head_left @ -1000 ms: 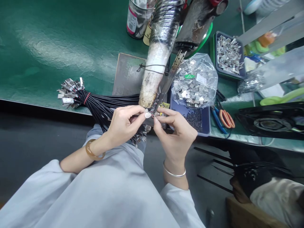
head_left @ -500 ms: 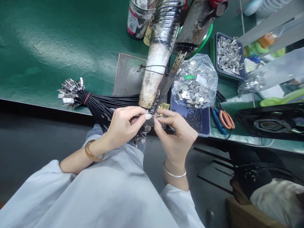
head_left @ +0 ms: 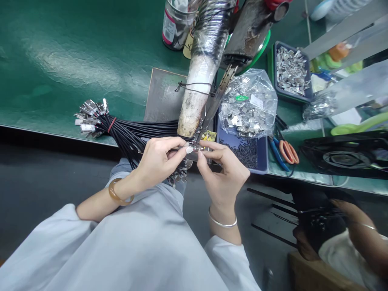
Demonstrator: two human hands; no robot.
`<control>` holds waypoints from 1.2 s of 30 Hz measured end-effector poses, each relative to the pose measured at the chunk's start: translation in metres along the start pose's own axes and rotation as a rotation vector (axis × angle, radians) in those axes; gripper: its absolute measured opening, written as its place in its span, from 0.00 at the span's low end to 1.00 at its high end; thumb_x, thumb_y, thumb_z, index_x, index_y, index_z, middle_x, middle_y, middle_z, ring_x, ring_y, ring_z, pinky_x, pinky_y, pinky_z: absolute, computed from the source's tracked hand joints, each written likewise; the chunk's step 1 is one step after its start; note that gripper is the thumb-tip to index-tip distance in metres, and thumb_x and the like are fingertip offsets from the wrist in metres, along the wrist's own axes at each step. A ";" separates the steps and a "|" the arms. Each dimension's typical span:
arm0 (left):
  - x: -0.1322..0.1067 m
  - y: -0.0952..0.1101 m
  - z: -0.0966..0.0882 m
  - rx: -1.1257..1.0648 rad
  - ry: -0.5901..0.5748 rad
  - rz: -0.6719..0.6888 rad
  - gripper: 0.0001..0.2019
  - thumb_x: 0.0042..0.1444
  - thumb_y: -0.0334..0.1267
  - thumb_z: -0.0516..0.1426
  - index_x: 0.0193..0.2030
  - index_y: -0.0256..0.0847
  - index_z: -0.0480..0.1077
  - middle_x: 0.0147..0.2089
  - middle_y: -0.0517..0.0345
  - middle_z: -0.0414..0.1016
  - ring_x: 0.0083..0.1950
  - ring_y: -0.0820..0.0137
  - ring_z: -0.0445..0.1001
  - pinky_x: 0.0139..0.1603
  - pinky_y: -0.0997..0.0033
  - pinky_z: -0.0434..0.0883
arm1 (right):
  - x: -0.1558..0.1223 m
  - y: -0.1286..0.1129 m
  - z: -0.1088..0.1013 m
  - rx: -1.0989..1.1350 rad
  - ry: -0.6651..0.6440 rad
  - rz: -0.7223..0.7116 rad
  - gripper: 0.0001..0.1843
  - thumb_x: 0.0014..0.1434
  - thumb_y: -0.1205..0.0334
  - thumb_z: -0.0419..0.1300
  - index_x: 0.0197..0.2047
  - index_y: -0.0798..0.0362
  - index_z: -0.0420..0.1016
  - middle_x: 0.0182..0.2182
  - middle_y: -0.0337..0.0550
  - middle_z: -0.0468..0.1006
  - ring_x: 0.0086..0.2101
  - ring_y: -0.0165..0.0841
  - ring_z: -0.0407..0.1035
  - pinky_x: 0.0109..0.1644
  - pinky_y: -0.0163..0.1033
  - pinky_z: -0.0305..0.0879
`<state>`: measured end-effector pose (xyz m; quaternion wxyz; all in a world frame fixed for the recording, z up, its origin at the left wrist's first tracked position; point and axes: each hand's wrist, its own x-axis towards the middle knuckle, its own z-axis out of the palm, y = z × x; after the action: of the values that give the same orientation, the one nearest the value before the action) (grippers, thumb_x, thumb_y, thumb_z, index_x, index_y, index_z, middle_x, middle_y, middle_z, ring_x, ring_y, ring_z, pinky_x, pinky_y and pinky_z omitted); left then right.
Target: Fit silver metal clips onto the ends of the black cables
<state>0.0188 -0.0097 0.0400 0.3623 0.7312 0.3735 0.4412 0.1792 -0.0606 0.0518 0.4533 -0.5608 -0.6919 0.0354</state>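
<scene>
My left hand (head_left: 162,157) pinches the end of a black cable between thumb and fingertips, with most of that cable hidden behind the hand. Facing it, my right hand (head_left: 222,167) has its thumb and forefinger closed around a small metal connector (head_left: 196,148) at the cable's end. Just above the fingertips is the lower end of a narrow metal arm (head_left: 216,99), beside a plastic-wrapped duct (head_left: 194,99). A bundle of black cables (head_left: 130,131), tied with a red band, lies left of the hands, silvery connectors at its ends. More connectors (head_left: 178,173) hang below my left hand.
A bag of metal shells (head_left: 250,107) rests on a blue tray (head_left: 263,155) holding small black pieces. Farther right are a bin of metal parts (head_left: 292,70), orange-handled scissors (head_left: 289,152) and blue-handled pliers (head_left: 278,155). A can (head_left: 169,28) stands behind. Another person's arm (head_left: 363,230) shows at lower right.
My right hand has shifted slightly left, its fingertips still at the connector. My left hand stays nearly where it was. Another person's forearm has come into view at lower right.
</scene>
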 end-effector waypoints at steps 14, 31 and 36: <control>-0.003 -0.001 0.003 -0.007 0.032 0.022 0.08 0.63 0.30 0.58 0.38 0.36 0.80 0.32 0.59 0.83 0.28 0.76 0.75 0.32 0.78 0.69 | -0.004 0.001 0.007 0.103 0.037 0.107 0.07 0.61 0.70 0.67 0.34 0.49 0.77 0.38 0.39 0.85 0.40 0.31 0.81 0.38 0.34 0.78; -0.001 0.002 0.003 0.002 0.009 0.021 0.08 0.62 0.28 0.58 0.36 0.35 0.79 0.30 0.60 0.81 0.25 0.79 0.70 0.28 0.80 0.65 | -0.004 0.001 0.007 -0.031 0.061 -0.075 0.10 0.60 0.74 0.66 0.35 0.49 0.72 0.37 0.39 0.85 0.40 0.30 0.82 0.45 0.35 0.78; -0.001 0.001 0.001 -0.046 -0.012 -0.051 0.07 0.61 0.33 0.59 0.36 0.35 0.78 0.23 0.64 0.73 0.22 0.79 0.61 0.25 0.80 0.62 | -0.006 0.001 0.009 -0.018 0.111 -0.024 0.09 0.60 0.73 0.67 0.35 0.49 0.74 0.38 0.38 0.86 0.40 0.31 0.82 0.42 0.34 0.79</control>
<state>0.0198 -0.0115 0.0398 0.3924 0.7153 0.3798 0.4359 0.1736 -0.0612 0.0426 0.4862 -0.5576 -0.6728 -0.0076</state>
